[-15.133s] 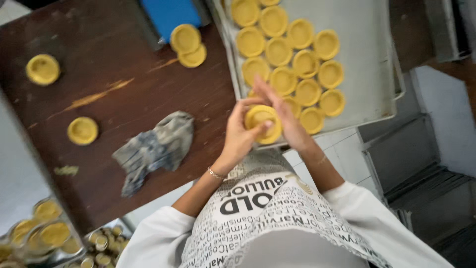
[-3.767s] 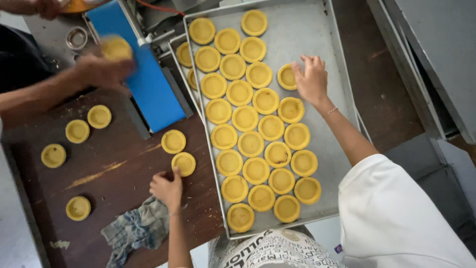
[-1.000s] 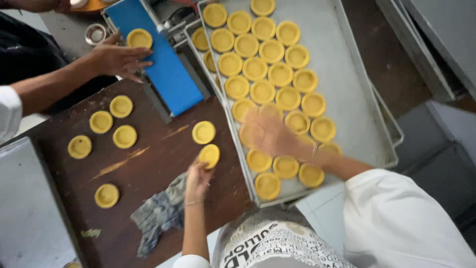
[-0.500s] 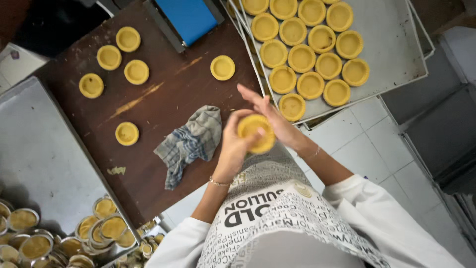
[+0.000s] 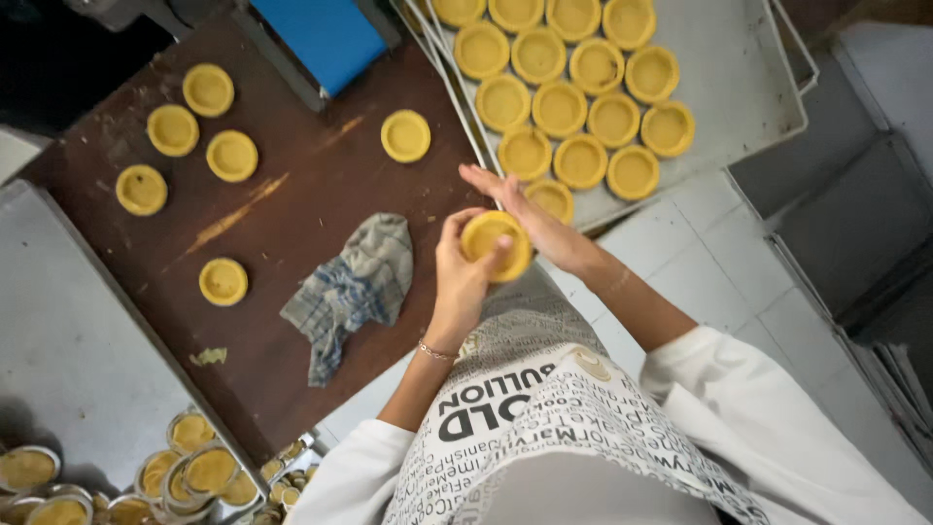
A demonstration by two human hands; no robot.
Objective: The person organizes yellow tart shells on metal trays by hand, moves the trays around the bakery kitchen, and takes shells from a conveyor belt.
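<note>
Both hands meet in front of the person's chest, just off the near edge of the dark wooden table (image 5: 292,194). The left hand (image 5: 459,272) rises from a bent arm, wrist with a thin bracelet, fingers curled up around a round yellow tart shell (image 5: 496,243) — thumb on its rim, gripping it from the left side. The right hand (image 5: 530,219) comes in from the right with the forearm angled down toward a white sleeve; its fingers are stretched flat and spread, lying behind and against the far side of the shell rather than closing on it. The shell is held between the two hands, its hollow facing up toward the camera, above the gap between table and metal tray (image 5: 739,87).

That tray holds rows of the same yellow shells, the nearest one just beyond the right hand's fingers. On the table lie six more shells apart from each other, one (image 5: 405,135) close to the tray's edge, and a crumpled checked cloth (image 5: 355,287) just left of the left hand. A blue board (image 5: 330,39) sits at the table's far side — and metal tart tins (image 5: 194,472) crowd the lower left corner.
</note>
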